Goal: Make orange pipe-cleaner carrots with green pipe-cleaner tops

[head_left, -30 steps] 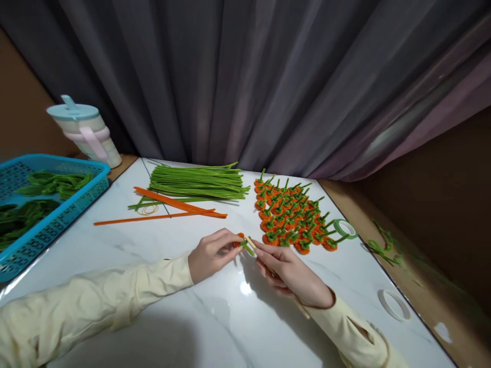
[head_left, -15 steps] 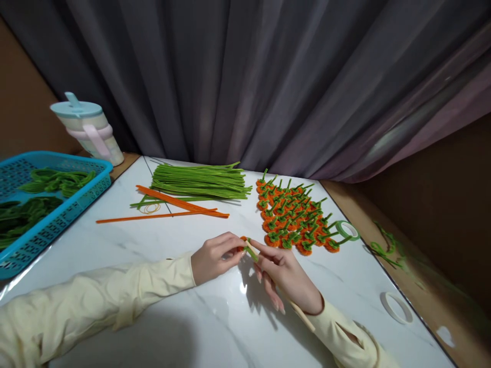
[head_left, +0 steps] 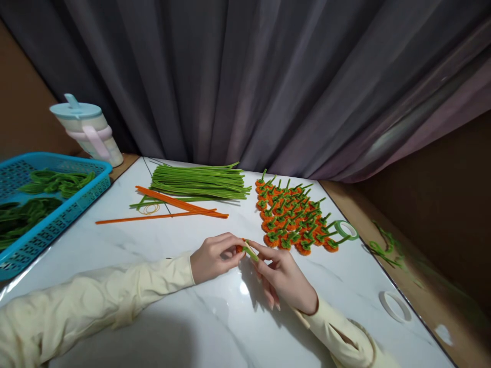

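My left hand point(head_left: 217, 257) is closed, thumb and fingertips pinching a small orange-and-green pipe-cleaner piece point(head_left: 240, 249) low over the white tabletop. From the right, the thumb and index finger of my right hand point(head_left: 289, 276) close on its green stem point(head_left: 251, 253) and on a thin pale stick. The stick's far end point(head_left: 303, 319) pokes out below the right wrist; the palm hides its middle. My other right fingers hang loosely below. Just beyond this hand lie several finished-looking orange pieces point(head_left: 284, 222) with green tops and upright stems.
Green pipe cleaners point(head_left: 199, 181) lie bundled at the back, with orange pipe cleaners point(head_left: 180, 202) before them. A blue basket point(head_left: 57, 225) of green pieces and a lidded tumbler point(head_left: 90, 130) stand left. Green tape point(head_left: 347, 230) and a pale ring point(head_left: 395, 306) lie right.
My right hand has turned slightly and shifted a little left, and less of the pale stick shows below its wrist. My left hand keeps its pinch on the orange piece.
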A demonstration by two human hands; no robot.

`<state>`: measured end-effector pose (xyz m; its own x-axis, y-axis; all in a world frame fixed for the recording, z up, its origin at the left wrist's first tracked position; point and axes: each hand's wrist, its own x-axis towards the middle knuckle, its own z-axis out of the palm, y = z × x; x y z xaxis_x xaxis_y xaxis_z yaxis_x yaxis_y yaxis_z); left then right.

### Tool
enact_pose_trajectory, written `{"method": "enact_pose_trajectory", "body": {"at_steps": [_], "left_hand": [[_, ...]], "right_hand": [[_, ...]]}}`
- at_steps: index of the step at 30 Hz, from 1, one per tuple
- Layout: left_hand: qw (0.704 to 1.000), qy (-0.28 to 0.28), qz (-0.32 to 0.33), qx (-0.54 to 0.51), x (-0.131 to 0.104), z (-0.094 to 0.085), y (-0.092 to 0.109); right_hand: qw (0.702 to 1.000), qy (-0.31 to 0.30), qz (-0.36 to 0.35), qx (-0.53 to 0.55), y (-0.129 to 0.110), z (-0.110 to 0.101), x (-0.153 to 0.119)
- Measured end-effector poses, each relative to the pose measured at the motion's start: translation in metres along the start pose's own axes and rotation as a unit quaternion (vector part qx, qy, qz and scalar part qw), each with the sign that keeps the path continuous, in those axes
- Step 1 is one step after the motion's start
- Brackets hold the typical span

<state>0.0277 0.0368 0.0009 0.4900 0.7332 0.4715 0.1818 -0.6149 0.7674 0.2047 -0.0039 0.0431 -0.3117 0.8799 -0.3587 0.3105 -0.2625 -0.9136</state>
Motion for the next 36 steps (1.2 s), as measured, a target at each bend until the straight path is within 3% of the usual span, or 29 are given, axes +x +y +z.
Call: {"method": "enact_pose_trajectory", "body": {"at_steps": [7, 15, 19, 31, 36], "left_hand": [[0.999, 0.001, -0.032, -0.019, 0.0002, -0.0001, -0.0011], [0.999, -0.011, -0.032, -0.027, 0.0022, -0.0009, -0.0008], [0.999, -0.006, -0.031, -0.028, 0.0018, -0.0003, -0.0011], [0.985, -0.011, -0.138, -0.107, 0.004, 0.0008, -0.0045], [0.978, -0.024, -0.165, -0.123, 0.0049, -0.0002, -0.0033]], "right_hand": [[0.976, 0.021, -0.11, -0.184, -0.0012, 0.0012, -0.0048], [0.978, 0.028, -0.088, -0.189, 0.0039, -0.001, -0.0007], [0.971, 0.01, -0.119, -0.206, 0.0028, -0.0009, -0.0033], [0.898, 0.03, -0.199, -0.392, 0.0072, -0.0007, -0.0039], [0.906, 0.024, -0.204, -0.369, 0.0067, -0.0024, -0.0028]]}}
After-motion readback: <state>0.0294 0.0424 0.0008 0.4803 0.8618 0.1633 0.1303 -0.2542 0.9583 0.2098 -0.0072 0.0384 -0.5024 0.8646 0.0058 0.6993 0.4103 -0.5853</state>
